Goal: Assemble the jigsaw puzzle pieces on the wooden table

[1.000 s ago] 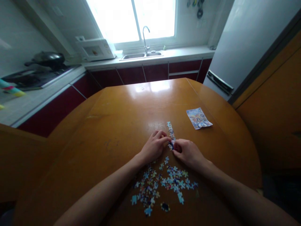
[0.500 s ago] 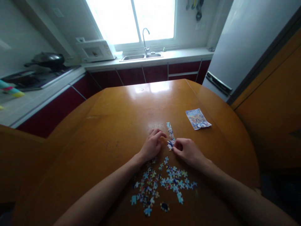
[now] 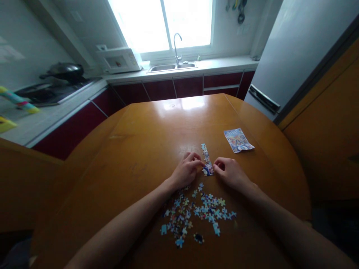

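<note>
while the left hand [image 3: 185,172] and the right hand [image 3: 232,173] are flanking the strip [image 3: 206,157], loose pieces [image 3: 211,209] are lying nearer the body

as the strip is lying lengthwise on the table [image 3: 151,138], right of its middle, its narrow far end is pointing toward the window [image 3: 190,22] and its wider near end is sitting between the two hands. the left hand is bending its fingers, the foremost reaching the strip's left edge; whether they are pinching it, i cannot tell. the right hand is curling thumb and forefinger together just beside the right edge; whether the tips are touching or holding anything, i cannot tell.

the pieces are spreading in two ragged patches between the forearms, and the left forearm [image 3: 129,220] is hiding some of the outer ones. a short band of wood is separating them from the strip's near end.

beyond the right hand, the leaflet [image 3: 238,140] is lying flat, well apart from the strip and nearer the table's curved right edge. the widest open wood is stretching from the left forearm to the left edge; another broad stretch is running from the strip to the far edge, behind which the counter [image 3: 221,61] is standing.
</note>
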Demonstrator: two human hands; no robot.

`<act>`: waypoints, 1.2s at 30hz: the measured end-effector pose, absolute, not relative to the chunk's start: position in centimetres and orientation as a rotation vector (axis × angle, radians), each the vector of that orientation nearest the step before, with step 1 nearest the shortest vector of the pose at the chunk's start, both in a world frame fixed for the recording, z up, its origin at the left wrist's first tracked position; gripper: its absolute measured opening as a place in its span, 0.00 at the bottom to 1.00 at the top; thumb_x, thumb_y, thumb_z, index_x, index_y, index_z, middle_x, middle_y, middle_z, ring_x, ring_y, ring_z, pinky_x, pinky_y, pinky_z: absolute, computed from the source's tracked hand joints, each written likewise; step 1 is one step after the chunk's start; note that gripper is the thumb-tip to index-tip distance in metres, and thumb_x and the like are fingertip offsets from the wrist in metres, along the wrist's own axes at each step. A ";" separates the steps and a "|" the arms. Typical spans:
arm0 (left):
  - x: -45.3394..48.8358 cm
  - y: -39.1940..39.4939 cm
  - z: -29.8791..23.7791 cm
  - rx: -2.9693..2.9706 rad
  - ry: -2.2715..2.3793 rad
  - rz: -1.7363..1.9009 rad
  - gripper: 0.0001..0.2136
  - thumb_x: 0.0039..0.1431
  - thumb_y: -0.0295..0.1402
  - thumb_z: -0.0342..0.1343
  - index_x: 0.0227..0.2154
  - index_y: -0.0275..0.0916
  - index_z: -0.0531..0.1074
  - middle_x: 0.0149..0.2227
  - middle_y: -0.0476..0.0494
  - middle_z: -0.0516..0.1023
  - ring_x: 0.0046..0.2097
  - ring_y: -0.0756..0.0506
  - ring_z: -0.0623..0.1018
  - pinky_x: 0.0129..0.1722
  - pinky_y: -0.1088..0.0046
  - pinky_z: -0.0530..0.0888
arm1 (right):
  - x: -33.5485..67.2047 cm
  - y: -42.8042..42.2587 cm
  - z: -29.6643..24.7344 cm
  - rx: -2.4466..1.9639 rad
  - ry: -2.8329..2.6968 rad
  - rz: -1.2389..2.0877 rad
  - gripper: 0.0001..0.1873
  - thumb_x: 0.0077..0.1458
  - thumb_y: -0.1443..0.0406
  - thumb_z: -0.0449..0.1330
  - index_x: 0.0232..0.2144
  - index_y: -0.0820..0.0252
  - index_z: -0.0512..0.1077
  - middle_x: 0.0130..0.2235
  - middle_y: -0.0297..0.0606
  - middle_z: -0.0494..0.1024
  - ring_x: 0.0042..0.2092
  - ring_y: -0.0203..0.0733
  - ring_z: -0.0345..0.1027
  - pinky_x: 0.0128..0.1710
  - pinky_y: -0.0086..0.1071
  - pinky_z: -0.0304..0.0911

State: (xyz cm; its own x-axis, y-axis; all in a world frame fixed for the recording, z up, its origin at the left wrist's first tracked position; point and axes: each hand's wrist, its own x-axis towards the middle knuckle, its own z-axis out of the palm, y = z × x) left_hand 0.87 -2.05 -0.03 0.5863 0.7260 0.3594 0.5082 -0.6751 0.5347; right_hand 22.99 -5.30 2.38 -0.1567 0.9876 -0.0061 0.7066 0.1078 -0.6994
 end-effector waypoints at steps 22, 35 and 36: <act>0.8 -1.2 -0.2 2.114 1.195 1.054 0.17 0.50 0.15 0.44 0.37 0.39 0.72 0.38 0.45 0.72 0.45 0.45 0.70 0.45 0.68 0.70 | 23.3 -5.1 2.2 -1.597 -1.909 0.780 0.09 0.57 0.63 0.57 0.30 0.59 0.77 0.29 0.39 0.81 0.31 0.41 0.73 0.32 0.31 0.62; 0.7 -0.9 -0.4 1.989 1.228 1.145 0.17 0.49 0.16 0.45 0.37 0.38 0.73 0.35 0.46 0.73 0.40 0.47 0.71 0.40 0.71 0.69 | 23.5 -5.2 2.5 -1.588 -1.898 0.787 0.07 0.56 0.64 0.59 0.30 0.59 0.77 0.30 0.39 0.81 0.32 0.41 0.73 0.33 0.31 0.63; 0.7 -0.8 -0.5 1.981 1.227 1.149 0.17 0.49 0.16 0.45 0.37 0.38 0.73 0.35 0.46 0.73 0.39 0.47 0.71 0.40 0.71 0.69 | 23.5 -5.2 2.5 -1.584 -1.900 0.794 0.07 0.56 0.64 0.59 0.30 0.59 0.77 0.30 0.39 0.81 0.32 0.41 0.73 0.33 0.31 0.63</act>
State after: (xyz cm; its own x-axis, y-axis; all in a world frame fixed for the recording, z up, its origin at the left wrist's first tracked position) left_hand 0.73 -0.84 -0.46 0.2227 0.8971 0.3817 0.4396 -0.4419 0.7820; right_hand 23.51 -5.23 2.54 -0.1659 0.9856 0.0329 0.6693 0.1370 -0.7302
